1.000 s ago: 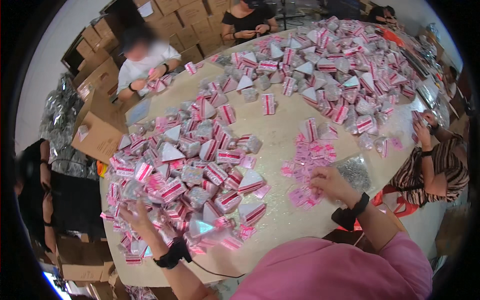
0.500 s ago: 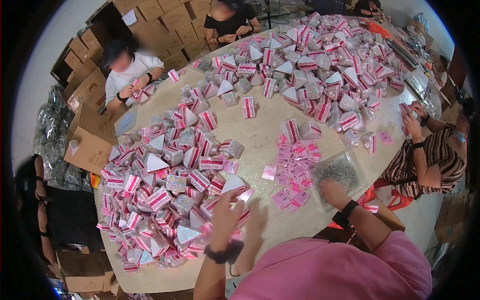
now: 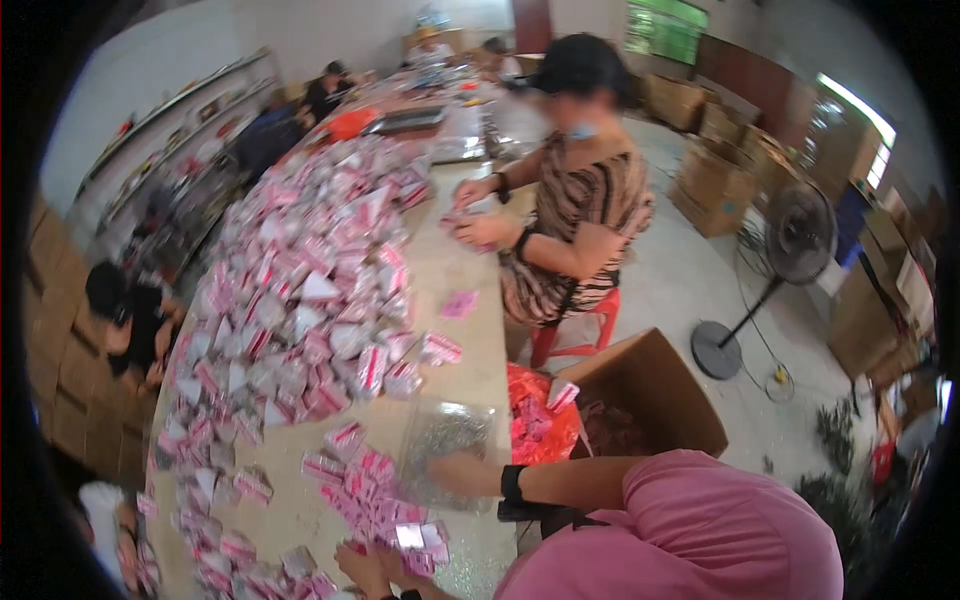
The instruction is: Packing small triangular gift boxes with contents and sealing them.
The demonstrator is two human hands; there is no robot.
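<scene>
Pink-and-white packets (image 3: 300, 300), clear glittery bag (image 3: 445, 445), pink sleeve (image 3: 700, 520), brown striped top (image 3: 590, 210), red stool (image 3: 580, 325)

Packets (image 3: 300, 300) on table (image 3: 470, 260), box (image 3: 650, 395) right

A broad heap of pink and white packets (image 3: 300, 290) covers the far side of the table (image 3: 470, 360), leaving a bare strip along the near edge where a hand could pass. That strip is narrowed by a clear plastic bag (image 3: 445, 445), a scatter of small pink sachets (image 3: 375, 495) beside it, and one loose pink sachet (image 3: 458, 304) farther along. Off the edge, an open cardboard box (image 3: 650, 390), a red bag (image 3: 540, 420) and a seated person (image 3: 575, 230) on a red stool (image 3: 575, 325) crowd the floor side.
</scene>
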